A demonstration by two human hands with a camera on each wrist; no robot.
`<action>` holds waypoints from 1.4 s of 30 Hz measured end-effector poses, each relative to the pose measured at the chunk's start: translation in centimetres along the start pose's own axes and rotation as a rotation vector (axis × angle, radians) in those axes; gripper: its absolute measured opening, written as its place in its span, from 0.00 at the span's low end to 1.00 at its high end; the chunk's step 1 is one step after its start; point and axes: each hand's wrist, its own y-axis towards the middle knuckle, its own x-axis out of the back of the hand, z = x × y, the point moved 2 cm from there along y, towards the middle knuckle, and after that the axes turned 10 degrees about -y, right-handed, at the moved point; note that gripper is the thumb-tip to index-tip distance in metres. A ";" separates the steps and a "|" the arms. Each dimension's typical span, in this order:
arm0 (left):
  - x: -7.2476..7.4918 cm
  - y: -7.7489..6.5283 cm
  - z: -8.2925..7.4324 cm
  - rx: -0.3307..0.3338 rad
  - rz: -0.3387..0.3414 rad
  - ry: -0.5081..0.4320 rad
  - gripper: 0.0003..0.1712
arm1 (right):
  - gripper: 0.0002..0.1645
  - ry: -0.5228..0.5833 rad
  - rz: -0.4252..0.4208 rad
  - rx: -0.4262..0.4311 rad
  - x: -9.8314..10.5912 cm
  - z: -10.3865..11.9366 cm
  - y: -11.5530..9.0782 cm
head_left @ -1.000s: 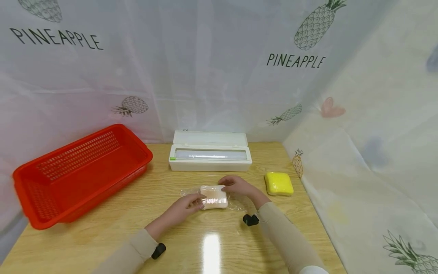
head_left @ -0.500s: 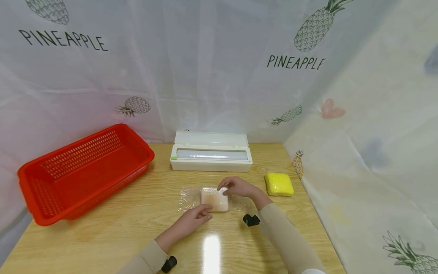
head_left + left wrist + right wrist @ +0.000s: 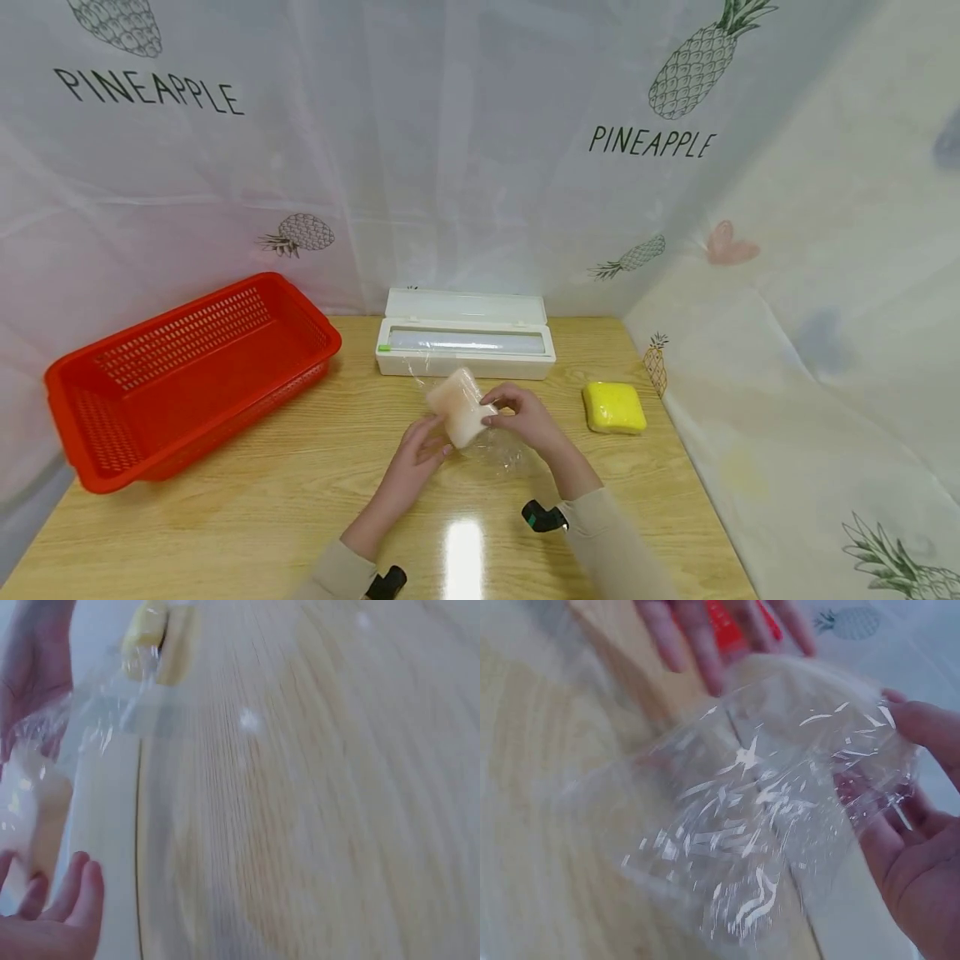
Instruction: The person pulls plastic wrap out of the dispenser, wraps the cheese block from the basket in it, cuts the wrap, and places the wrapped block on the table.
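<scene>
A pale, cream-and-white block (image 3: 456,407) in clear cling film (image 3: 735,832) is held tilted at the middle of the table. My right hand (image 3: 522,414) pinches its right end between thumb and fingers. Loose film spreads out from that end in the right wrist view. At the block's lower left is my left hand (image 3: 420,454), its fingers extended and right at the edge. Those left fingers (image 3: 71,892) are spread and only lightly bent in the left wrist view. Part of the block is hidden behind the film and fingers.
Behind the hands stands a white cling film dispenser (image 3: 465,365) with its lid up. A yellow block (image 3: 615,407) lies at the right. A red plastic basket (image 3: 195,375) occupies the left side. Pineapple-print cloth (image 3: 480,167) hangs at the back and right.
The block lay flat on its film; now it is tilted and turned, its film swinging up towards the dispenser. The right hand moved from its top edge to its right end.
</scene>
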 end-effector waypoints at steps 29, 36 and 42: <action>1.3 -0.1 3.1 0.211 -0.177 -0.116 0.31 | 0.36 0.429 -0.214 -0.218 -8.0 -6.3 -2.3; 1.5 -2.0 2.9 0.242 -0.133 -0.197 0.30 | 0.40 0.443 -0.184 -0.220 -8.0 -6.7 -4.0; 1.1 -3.0 2.5 0.256 -0.047 -0.212 0.28 | 0.38 0.403 -0.144 -0.269 -7.7 -6.4 -5.4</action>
